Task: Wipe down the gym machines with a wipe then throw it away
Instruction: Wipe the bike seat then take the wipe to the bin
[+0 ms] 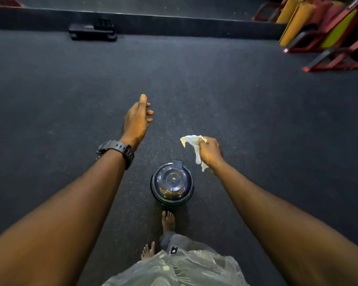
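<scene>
My right hand (210,152) grips a crumpled white wipe (191,142), which hangs from my fist above and to the right of a small round bin (172,182). The bin is dark with a shiny domed lid, which is down, and it stands on the floor just in front of my bare feet. My left hand (137,118) is stretched forward over the floor to the left of the bin, fingers relaxed, holding nothing. A black watch sits on that wrist.
Dark rubber gym floor (236,89) spreads all around. A black step platform (92,32) lies at the far left against a low ledge. Red and yellow gym machine frames (327,32) stand at the far right.
</scene>
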### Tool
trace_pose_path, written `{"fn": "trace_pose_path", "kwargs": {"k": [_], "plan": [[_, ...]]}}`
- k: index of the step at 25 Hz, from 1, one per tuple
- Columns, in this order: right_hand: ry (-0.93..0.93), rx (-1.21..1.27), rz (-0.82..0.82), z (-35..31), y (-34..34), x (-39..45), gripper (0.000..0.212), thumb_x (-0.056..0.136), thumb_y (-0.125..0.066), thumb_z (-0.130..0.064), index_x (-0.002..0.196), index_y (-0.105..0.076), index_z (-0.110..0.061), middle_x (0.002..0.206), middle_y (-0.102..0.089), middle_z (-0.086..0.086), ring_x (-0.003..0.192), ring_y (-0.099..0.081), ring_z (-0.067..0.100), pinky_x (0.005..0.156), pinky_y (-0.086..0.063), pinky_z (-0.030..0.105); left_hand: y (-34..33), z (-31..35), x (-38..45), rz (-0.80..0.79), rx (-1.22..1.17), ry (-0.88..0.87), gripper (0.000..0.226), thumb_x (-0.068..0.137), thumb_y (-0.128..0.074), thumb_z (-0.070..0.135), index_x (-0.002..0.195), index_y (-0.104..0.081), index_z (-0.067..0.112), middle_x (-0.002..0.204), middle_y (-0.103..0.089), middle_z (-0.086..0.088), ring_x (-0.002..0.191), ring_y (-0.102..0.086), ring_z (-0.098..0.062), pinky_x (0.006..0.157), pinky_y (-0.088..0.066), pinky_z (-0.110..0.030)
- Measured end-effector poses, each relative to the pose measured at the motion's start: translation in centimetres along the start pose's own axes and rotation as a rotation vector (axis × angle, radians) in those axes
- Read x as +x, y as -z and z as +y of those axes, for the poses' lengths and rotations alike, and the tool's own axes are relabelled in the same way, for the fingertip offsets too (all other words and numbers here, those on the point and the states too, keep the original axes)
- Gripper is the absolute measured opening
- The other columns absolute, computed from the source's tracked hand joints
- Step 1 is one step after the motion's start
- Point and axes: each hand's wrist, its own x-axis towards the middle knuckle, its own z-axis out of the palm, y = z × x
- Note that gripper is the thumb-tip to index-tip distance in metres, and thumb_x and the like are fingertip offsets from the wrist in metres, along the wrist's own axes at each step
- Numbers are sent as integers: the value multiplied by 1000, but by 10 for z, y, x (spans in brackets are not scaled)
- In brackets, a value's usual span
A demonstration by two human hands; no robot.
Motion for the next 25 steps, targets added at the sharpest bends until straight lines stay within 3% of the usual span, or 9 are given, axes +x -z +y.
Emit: {"fn": "trace_pose_path", "kwargs": {"k": [7,14,19,25], "plan": [[-49,40,27,-18,-26,41,33,100,-44,-26,119,-68,-12,118,-68,14,104,-63,32,83,-46,33,22,1,47,-36,42,15,54,100,-33,59,116,-60,15,107,-64,-6,91,-59,-18,78,-47,-34],[-62,55,39,-31,-28,63,34,100,-42,-26,118,-68,-13,115,-69,13,100,-64,30,75,-43,28,2,7,74,-130,76,-14,56,99,-31,61,117,-60,17,108,-65,-6,92,-60,-18,80,-48,-34],[-70,58,76,-37,-20,71,35,101,-42,-26,122,-66,-13,118,-68,11,103,-63,29,77,-43,29,-6,8,79,-165,103,-17,56,101,-29,59,122,-58,16,112,-65,-5,97,-62,-18,79,-47,-28],[-41,73,99,-43,-26,73,33,100,-43,-26,117,-69,-12,115,-69,13,102,-63,31,80,-45,32,-12,7,79,-181,111,-57,55,100,-29,61,118,-59,20,110,-65,-3,97,-63,-16,86,-50,-33]]}}
